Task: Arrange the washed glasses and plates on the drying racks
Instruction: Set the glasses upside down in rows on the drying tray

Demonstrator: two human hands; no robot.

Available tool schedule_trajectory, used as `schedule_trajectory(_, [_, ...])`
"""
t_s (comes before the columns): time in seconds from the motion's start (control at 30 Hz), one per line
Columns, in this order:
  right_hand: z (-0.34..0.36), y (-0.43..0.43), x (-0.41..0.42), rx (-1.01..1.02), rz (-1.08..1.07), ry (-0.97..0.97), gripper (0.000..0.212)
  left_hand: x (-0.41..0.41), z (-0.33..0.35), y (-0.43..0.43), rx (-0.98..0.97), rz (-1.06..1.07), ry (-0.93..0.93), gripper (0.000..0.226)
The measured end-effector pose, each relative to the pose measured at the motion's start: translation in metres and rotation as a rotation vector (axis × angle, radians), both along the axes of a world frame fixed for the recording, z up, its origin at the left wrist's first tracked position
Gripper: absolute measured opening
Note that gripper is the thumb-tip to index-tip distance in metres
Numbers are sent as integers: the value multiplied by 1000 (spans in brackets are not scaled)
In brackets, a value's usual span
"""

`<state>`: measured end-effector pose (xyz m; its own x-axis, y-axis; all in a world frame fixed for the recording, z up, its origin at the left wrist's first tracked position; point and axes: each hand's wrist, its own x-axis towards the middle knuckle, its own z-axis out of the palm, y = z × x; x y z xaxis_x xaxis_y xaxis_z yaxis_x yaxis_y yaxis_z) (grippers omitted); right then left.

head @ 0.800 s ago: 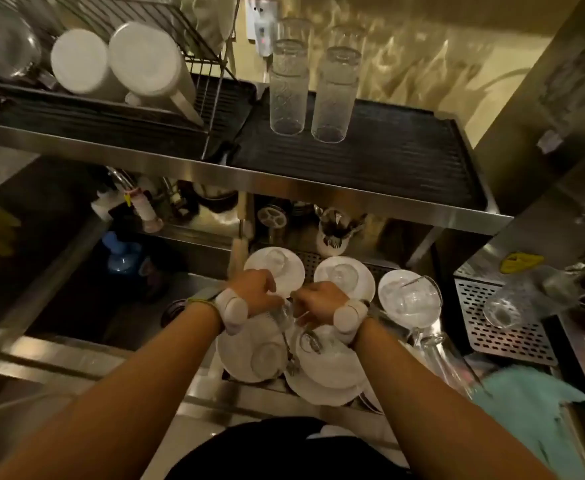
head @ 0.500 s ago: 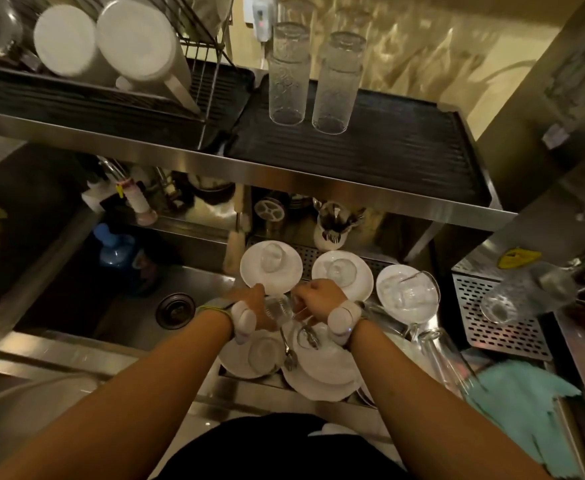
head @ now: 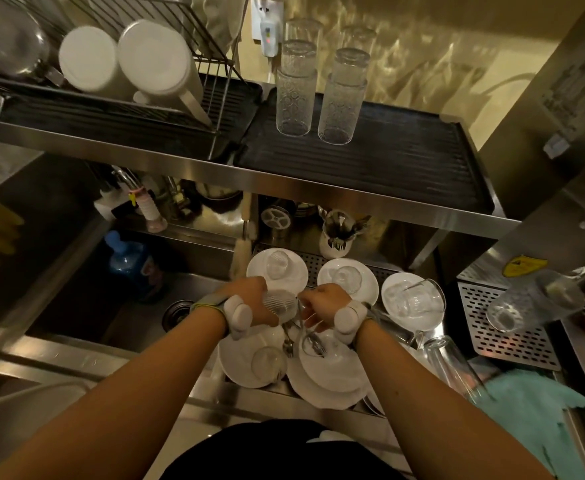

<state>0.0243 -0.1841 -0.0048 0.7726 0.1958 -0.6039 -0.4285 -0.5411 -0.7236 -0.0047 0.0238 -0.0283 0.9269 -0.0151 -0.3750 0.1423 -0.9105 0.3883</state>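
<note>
Upper shelf drain mat [head: 388,161]: open ribbed room right of stacked glasses [head: 292,105]. Below, your left hand [head: 249,299] grips ribbed glass [head: 281,302] over crowded plates [head: 235,370]. Right hand [head: 322,304] curled; cannot tell its grip.

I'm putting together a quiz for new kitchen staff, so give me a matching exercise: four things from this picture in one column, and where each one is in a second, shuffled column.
Things
1. tall patterned glasses
2. ribbed glass
3. teal cloth
4. white cups

Places
A. in the wire rack at upper left
B. in the grip of the left hand
C. upside down on the black ribbed mat
D. lying at the lower right of the view

Pairs: 1-C, 2-B, 3-D, 4-A
</note>
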Motion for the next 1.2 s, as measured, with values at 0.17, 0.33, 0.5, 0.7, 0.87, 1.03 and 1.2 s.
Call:
schedule_trajectory(0.17, [8,10,3,-67,82,-17,37,-1,29,4,-40,81,-60,74])
schedule_trajectory(0.33, [41,30,3,198,-9,174,68,-1,75,4,-245,175,-108,62])
schedule_trajectory(0.5, [88,46,6,521,-154,115,87,0,123,2,-390,225,-325,67])
schedule_trajectory(0.7, [157,42,25,677,-14,-107,45,8,178,6,-632,174,-505,48])
schedule_trajectory(0.87, [218,33,65,587,-54,-405,56,33,215,21,-639,60,-618,42])
schedule_trajectory(1.03, [243,36,103,415,-101,-680,91,64,221,32,11,40,-591,25])
schedule_trajectory(1.2, [233,53,125,196,18,-774,94,71,215,41,74,60,-528,10])
